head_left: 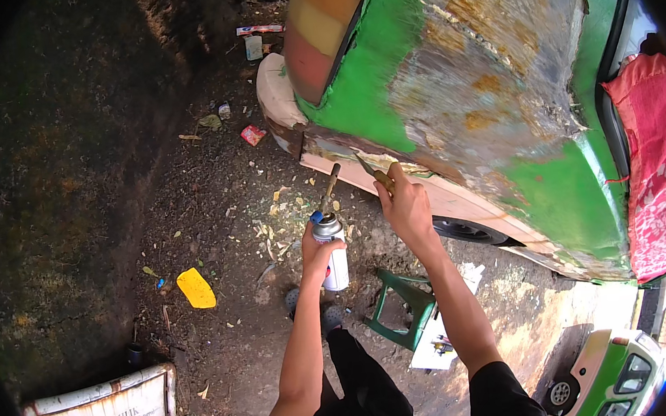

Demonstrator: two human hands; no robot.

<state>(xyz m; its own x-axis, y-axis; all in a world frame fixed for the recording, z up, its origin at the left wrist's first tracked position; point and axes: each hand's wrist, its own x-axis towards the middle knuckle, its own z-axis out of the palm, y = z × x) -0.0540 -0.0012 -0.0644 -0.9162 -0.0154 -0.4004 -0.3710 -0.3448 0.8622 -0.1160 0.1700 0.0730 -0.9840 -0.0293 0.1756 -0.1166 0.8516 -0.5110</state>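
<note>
My left hand (317, 253) is wrapped round a white metal canister (334, 265), upright, topped by a blue fitting (317, 217) and a narrow tarnished tube (332, 182). My right hand (404, 206) grips a scraper (383, 177) by its tan handle, with the blade up against the lower body of a green vehicle (357, 109). Along that lower edge the paint (377, 157) is cracked and flaking above a pale pink strip (344, 175). Higher up, a wide patch of grey, rusty bare metal (482, 52) shows between the green areas.
A green plastic stool (418, 308) stands by my feet, beside white sheets with small items (431, 352). Litter and a yellow piece (196, 287) lie on the dirt. A dark mossy surface (51, 153) runs along the left, a white sign (101, 410) stands lower left, another vehicle (633, 376) lower right.
</note>
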